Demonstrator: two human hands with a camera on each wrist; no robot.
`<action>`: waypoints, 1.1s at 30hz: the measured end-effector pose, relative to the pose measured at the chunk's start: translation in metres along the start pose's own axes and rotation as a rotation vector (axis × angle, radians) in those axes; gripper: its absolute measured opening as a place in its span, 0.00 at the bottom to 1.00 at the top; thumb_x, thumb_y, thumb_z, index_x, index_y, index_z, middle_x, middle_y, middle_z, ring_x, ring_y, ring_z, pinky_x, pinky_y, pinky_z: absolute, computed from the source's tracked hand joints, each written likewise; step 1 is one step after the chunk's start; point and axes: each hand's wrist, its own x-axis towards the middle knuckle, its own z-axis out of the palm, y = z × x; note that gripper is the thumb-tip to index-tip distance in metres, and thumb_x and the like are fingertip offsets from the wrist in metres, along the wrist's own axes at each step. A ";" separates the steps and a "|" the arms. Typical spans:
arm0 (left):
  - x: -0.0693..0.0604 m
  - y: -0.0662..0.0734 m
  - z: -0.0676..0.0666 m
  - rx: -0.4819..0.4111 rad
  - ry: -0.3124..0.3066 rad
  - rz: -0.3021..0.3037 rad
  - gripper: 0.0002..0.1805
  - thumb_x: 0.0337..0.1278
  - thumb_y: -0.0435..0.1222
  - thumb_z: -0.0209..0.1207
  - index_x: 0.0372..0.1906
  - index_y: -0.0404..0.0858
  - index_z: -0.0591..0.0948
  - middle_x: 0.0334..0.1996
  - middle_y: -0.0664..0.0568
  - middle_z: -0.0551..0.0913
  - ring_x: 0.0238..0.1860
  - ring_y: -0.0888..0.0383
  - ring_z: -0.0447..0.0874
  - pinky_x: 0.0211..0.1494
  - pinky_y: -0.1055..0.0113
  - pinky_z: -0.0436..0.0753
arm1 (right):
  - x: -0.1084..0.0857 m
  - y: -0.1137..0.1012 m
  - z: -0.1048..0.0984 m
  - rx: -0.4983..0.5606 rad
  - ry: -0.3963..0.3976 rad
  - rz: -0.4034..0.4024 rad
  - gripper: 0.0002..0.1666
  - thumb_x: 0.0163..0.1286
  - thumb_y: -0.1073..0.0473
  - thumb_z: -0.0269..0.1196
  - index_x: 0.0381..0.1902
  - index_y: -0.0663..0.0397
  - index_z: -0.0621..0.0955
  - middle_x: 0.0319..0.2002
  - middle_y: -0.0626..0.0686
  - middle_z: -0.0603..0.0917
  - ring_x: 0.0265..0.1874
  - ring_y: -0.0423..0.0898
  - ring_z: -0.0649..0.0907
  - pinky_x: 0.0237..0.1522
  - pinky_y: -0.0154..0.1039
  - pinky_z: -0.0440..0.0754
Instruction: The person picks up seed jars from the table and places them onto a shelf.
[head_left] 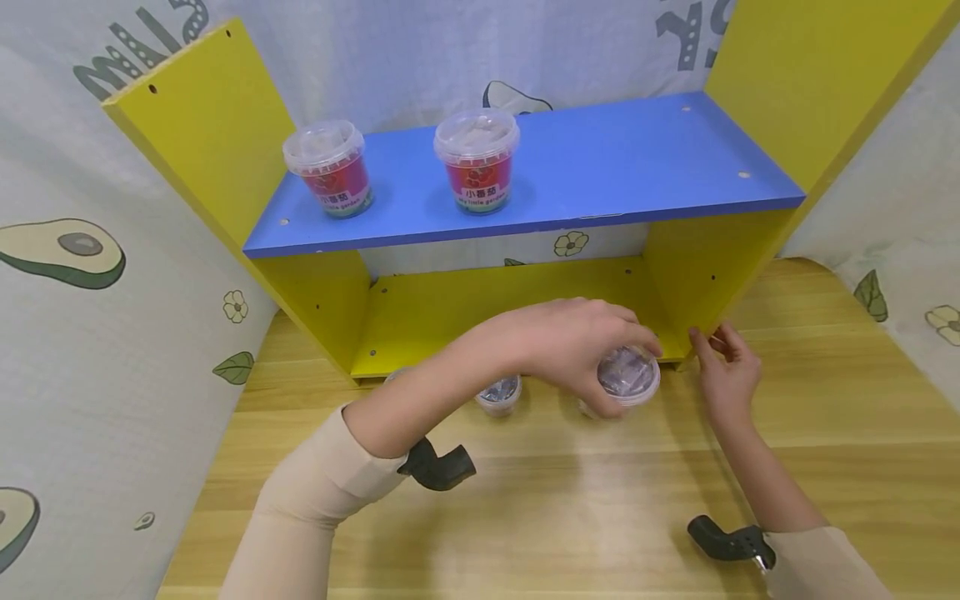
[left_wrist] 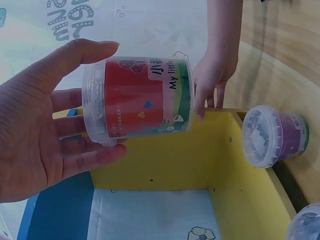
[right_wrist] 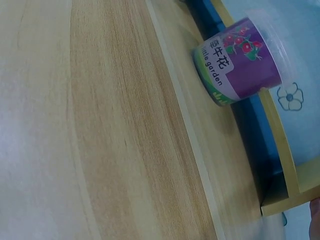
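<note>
My left hand (head_left: 577, 342) grips a clear plastic cup (head_left: 628, 372) by its lidded end, in front of the lower shelf's right part. In the left wrist view this cup has a red label. My right hand (head_left: 727, 371) holds the lower front edge of the yellow side panel (head_left: 693, 283) of a shelf unit, thumb at the edge. Two red-labelled lidded cups, a left one (head_left: 337, 171) and a middle one (head_left: 477, 162), stand on the blue board (head_left: 615, 167). A purple-labelled cup (right_wrist: 240, 65) stands on the table before the unit.
Another lidded cup (head_left: 394, 377) is mostly hidden behind my left forearm. The yellow lower board (head_left: 450, 292) lies beneath the blue one. A patterned cloth (head_left: 150, 208) hangs around the wood-grain table (head_left: 525, 517). Dark curved pieces (head_left: 442, 468) sit at my wrists.
</note>
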 end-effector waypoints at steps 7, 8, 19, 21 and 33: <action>0.000 0.003 -0.007 -0.003 -0.006 -0.002 0.36 0.45 0.52 0.64 0.62 0.47 0.70 0.55 0.58 0.73 0.50 0.66 0.70 0.50 0.78 0.70 | -0.004 -0.008 0.000 -0.053 0.000 -0.046 0.19 0.61 0.63 0.62 0.51 0.58 0.80 0.31 0.29 0.79 0.31 0.29 0.78 0.28 0.17 0.72; 0.001 0.003 -0.008 -0.002 -0.007 0.000 0.36 0.45 0.52 0.64 0.62 0.46 0.70 0.55 0.58 0.73 0.50 0.66 0.70 0.50 0.78 0.70 | -0.006 -0.010 0.000 -0.053 -0.001 -0.049 0.19 0.61 0.63 0.62 0.51 0.59 0.81 0.31 0.30 0.79 0.31 0.29 0.78 0.28 0.17 0.72; 0.000 0.008 -0.033 0.076 -0.015 0.007 0.34 0.46 0.51 0.63 0.61 0.46 0.71 0.53 0.57 0.74 0.49 0.64 0.71 0.51 0.76 0.71 | -0.007 -0.014 0.000 -0.019 -0.011 -0.029 0.19 0.60 0.64 0.62 0.51 0.58 0.81 0.31 0.30 0.80 0.31 0.30 0.77 0.27 0.17 0.72; 0.000 0.009 -0.040 0.105 -0.013 0.003 0.34 0.47 0.52 0.63 0.61 0.47 0.71 0.53 0.58 0.74 0.49 0.64 0.71 0.50 0.76 0.71 | -0.008 -0.016 0.000 0.007 -0.003 -0.018 0.18 0.59 0.65 0.63 0.50 0.58 0.81 0.30 0.31 0.80 0.31 0.30 0.77 0.27 0.17 0.72; -0.005 0.016 -0.077 0.084 0.036 0.008 0.33 0.47 0.51 0.62 0.60 0.45 0.71 0.53 0.59 0.75 0.48 0.66 0.71 0.47 0.81 0.70 | -0.010 -0.019 0.001 0.008 0.001 -0.017 0.19 0.59 0.65 0.63 0.51 0.60 0.81 0.30 0.30 0.79 0.30 0.30 0.77 0.27 0.17 0.72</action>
